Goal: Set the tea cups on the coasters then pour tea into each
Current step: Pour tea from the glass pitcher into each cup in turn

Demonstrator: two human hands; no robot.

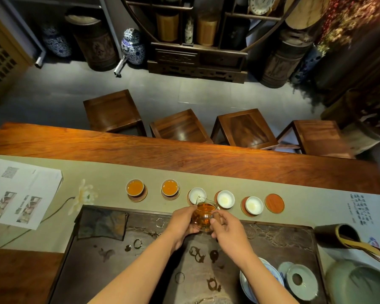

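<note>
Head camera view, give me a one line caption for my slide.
Both hands tip a glass pitcher of tea over the third cup; two cups are already full.

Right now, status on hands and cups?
Both hands, left and right, on glass pitcher, spout over third cup. Two filled, last coaster bare. Nothing blocking.

Partly hidden, cut off, or too small to read

Glass pitcher (203, 216) half covered by both hands; third cup (197, 195) overlapped by its spout; printed sheet (20, 191) and calligraphy (360, 208) illegible; green vessel (358, 284) cropped at the lower right corner.
</note>
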